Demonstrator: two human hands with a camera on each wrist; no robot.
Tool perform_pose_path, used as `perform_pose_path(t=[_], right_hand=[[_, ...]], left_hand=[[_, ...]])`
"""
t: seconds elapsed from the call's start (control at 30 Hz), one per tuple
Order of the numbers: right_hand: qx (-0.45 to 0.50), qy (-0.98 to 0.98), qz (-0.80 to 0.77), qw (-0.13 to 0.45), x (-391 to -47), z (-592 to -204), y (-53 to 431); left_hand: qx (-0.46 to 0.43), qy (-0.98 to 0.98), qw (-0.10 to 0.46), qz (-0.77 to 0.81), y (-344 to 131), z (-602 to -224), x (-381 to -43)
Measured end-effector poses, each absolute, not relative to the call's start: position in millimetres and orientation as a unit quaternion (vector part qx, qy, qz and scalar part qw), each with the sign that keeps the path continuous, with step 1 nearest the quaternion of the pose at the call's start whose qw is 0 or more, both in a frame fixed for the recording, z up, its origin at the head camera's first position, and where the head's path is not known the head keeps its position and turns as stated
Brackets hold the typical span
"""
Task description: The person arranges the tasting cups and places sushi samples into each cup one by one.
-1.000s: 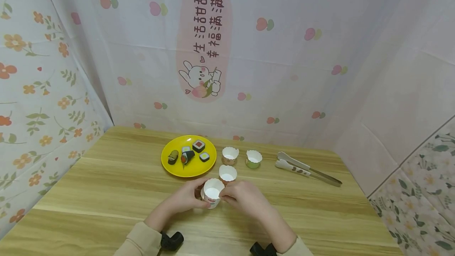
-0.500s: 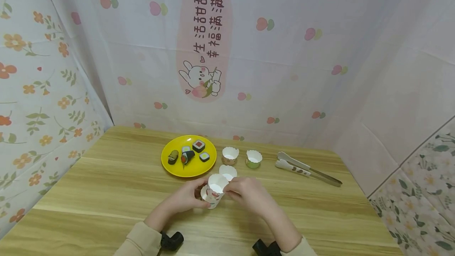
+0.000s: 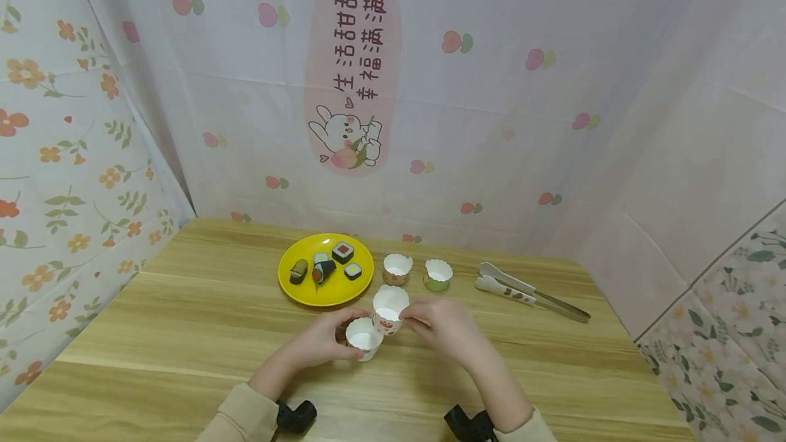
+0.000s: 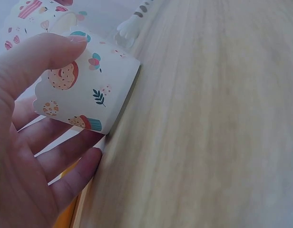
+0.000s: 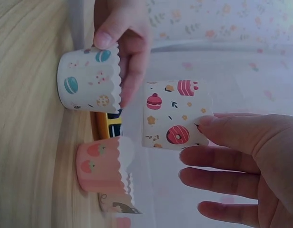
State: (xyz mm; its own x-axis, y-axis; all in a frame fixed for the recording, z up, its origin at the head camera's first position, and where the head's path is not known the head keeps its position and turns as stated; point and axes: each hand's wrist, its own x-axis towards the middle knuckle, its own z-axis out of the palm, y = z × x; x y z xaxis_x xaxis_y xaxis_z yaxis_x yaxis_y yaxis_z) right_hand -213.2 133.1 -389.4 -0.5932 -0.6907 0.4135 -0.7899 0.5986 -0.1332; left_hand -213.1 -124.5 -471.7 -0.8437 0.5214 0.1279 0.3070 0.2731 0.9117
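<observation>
My left hand (image 3: 321, 341) holds a white paper baking cup (image 3: 364, 341) printed with blue macarons, its thumb on one side and fingers on the other. In the right wrist view that cup's base sits on the table. My right hand (image 3: 447, 333) pinches the rim of a second white baking cup (image 5: 172, 114), patterned with pink cakes and doughnuts, in the air to the right of the first. Below the raised cup stands a pink strawberry-print baking cup (image 5: 99, 166); in the head view the raised cup covers it.
Farther back stand a brown baking cup (image 3: 397, 269) and a green one (image 3: 439, 275). A yellow plate (image 3: 295, 293) with several sushi pieces (image 3: 324, 270) lies at the back left. Tongs (image 3: 522, 293) lie at the back right, near the patterned curtain (image 3: 491, 155).
My right hand has lifted the pink-patterned cup out of the blue-macaron cup and moved it up and to the right. The left hand has stayed in place.
</observation>
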Motion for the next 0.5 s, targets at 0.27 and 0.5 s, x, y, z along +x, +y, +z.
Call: perform_pose_path(t=[0.27,0.5], right_hand=[[0.408,-0.881,0.166,0.172,-218.1,-387.2,140.8],[0.376,-0.895,0.173,0.164,-224.2,-386.2,152.8]], left_hand=[[0.255,0.799,0.095,0.536,-125.2,-471.2,-212.5],[0.256,0.809,0.089,0.521,-124.9,-472.8,-213.6]])
